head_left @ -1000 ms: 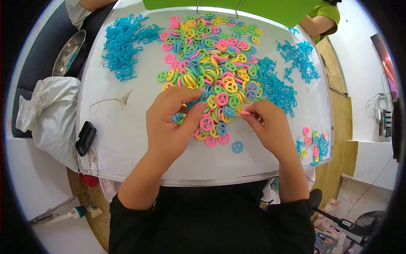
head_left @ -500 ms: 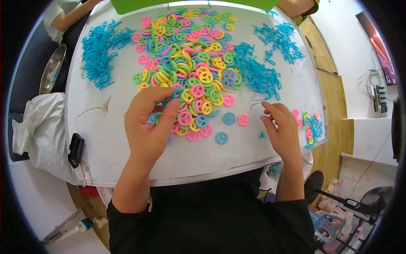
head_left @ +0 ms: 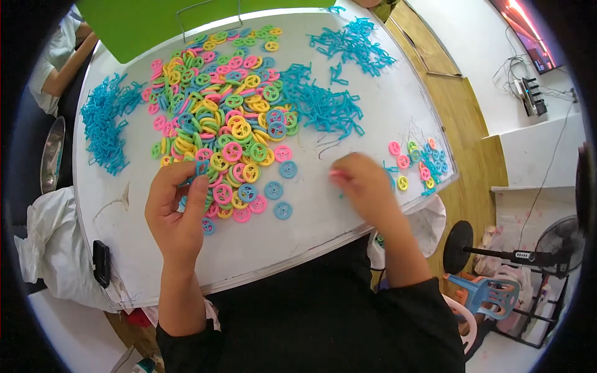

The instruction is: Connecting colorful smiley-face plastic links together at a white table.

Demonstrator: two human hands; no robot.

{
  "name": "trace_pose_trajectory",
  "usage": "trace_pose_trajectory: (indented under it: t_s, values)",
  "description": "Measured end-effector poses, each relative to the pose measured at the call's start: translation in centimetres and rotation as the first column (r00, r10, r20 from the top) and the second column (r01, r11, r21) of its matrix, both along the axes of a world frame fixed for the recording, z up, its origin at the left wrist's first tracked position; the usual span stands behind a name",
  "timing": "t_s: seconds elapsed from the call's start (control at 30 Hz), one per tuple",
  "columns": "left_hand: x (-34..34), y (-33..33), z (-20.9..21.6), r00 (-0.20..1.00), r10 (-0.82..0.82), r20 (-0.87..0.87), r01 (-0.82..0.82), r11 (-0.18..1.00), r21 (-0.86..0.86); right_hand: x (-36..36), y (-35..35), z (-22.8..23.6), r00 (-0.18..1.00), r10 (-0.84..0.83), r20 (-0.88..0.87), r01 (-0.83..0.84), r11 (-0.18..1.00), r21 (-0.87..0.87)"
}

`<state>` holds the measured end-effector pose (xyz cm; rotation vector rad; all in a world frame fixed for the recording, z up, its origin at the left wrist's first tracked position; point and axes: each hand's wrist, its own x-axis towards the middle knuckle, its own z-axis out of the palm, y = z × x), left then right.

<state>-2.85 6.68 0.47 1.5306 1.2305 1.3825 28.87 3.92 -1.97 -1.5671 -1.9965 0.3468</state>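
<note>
My left hand (head_left: pixel 174 214) is at the near left side of the wheel pile, thumb and fingers pinched on a small blue plastic piece (head_left: pixel 201 168). To the right, my right hand (head_left: pixel 368 189) is closed above the bare tabletop, with a pink plastic wheel (head_left: pixel 337 173) partly showing at its fingertips. Between the hands lie a few loose wheels, including a blue wheel (head_left: pixel 283 210) and a pink wheel (head_left: pixel 283 153). The large pile of small spoked wheels (head_left: pixel 217 105) in pink, yellow, green and blue covers the middle of the white table (head_left: pixel 261 255).
Heaps of blue plastic pieces lie left (head_left: pixel 106 124), right of the pile (head_left: pixel 323 105) and far right (head_left: pixel 357 46). A cluster of wheels and blue pieces (head_left: pixel 426 165) sits near the right edge. A green panel (head_left: pixel 149 25) stands behind; another person's arm (head_left: pixel 68 68) shows far left.
The view has turned, shifting the scene leftward. My right hand has closed, and a pink wheel now shows at its fingertips; the pink wheel lying near it is gone from the table. My left hand keeps its pinch.
</note>
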Motion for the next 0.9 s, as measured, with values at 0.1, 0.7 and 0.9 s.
trace_pose_trajectory:
  t_s: [0.1, 0.7, 0.9]
  values:
    - [-0.2, -0.3, 0.2, 1.000, 0.027, -0.001, -0.027, 1.000, -0.004, 5.4, -0.8, 2.1, 0.889, -0.430, -0.159, 0.411, 0.901, -0.139]
    - [-0.1, 0.3, 0.4, 0.999, 0.041, 0.036, -0.042, 0.999, 0.032, 8.1, -1.1, 7.1, 0.891, -0.376, -0.253, 0.426, 0.886, 0.185]
    - [0.4, 0.5, 0.8, 0.988, 0.063, -0.142, -0.039, 0.986, 0.164, -3.5, 2.2, 2.8, 0.984, 0.175, -0.035, -0.178, 0.978, -0.108]
